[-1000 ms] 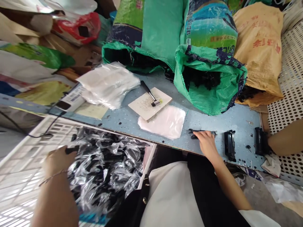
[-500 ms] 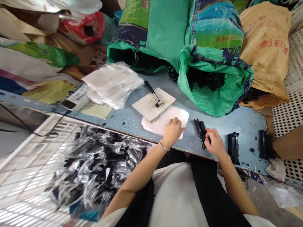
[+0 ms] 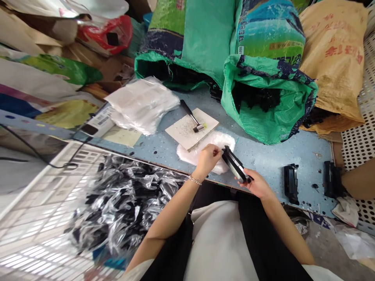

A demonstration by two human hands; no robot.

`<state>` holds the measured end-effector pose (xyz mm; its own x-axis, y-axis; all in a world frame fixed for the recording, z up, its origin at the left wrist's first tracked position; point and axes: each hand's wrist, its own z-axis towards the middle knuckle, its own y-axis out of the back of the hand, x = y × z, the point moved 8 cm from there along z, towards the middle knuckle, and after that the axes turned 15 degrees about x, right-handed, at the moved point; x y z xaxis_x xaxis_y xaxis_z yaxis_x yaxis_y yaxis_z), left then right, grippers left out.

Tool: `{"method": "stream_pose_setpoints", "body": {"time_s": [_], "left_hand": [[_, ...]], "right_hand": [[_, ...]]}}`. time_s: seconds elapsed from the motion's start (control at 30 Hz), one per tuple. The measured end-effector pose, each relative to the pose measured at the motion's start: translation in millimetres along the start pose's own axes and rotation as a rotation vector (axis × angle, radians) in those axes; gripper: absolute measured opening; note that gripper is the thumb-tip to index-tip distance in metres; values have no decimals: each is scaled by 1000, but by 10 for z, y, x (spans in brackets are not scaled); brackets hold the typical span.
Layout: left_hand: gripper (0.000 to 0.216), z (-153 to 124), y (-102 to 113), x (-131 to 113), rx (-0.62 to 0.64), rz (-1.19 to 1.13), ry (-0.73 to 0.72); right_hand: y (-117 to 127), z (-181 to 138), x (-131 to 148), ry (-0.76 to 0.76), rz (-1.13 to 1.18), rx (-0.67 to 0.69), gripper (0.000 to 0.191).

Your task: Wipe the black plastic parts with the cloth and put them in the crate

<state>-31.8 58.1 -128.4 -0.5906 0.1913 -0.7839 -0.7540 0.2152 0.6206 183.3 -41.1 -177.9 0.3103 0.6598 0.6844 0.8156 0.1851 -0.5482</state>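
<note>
My right hand (image 3: 255, 184) grips a long black plastic part (image 3: 234, 164) by its near end, tilted above the bench edge, with a shiny pale strip along its side. At the part's far end is my left hand (image 3: 209, 158), its thumb and fingers pinched together. Whatever they hold is too small to make out. Beneath the left hand lies a pile of thin white plastic film (image 3: 187, 155). A small hammer (image 3: 192, 117) with a black handle rests on a pale square board (image 3: 180, 134) behind it.
Two similar black parts, a nearer one (image 3: 291, 183) and a farther one (image 3: 329, 179), lie to the right on the blue bench (image 3: 263, 158). Green sacks (image 3: 237, 97) stand behind. Clear bags (image 3: 143, 101) are stacked left, above a white crate (image 3: 38, 187) of bagged black parts.
My right hand has lifted the black part off the bench, moving it left and turning it. My left hand has shifted slightly left off the film's middle, to the part's far end.
</note>
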Motion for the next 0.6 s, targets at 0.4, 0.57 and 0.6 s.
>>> {"method": "stream_pose_setpoints", "body": {"time_s": [0.4,0.57,0.6], "left_hand": [[58,-479,-194,-583,168,520,-326],[74,-480,14,-209,38,353,-182],[74,-461,65,-123,24,303,-146]], "right_hand": [[-407,153,-101,-144,445,320,51],[-323,-56,-86,-100,408,336,60],[-292,-133,-95,-105,422,329,61]]}}
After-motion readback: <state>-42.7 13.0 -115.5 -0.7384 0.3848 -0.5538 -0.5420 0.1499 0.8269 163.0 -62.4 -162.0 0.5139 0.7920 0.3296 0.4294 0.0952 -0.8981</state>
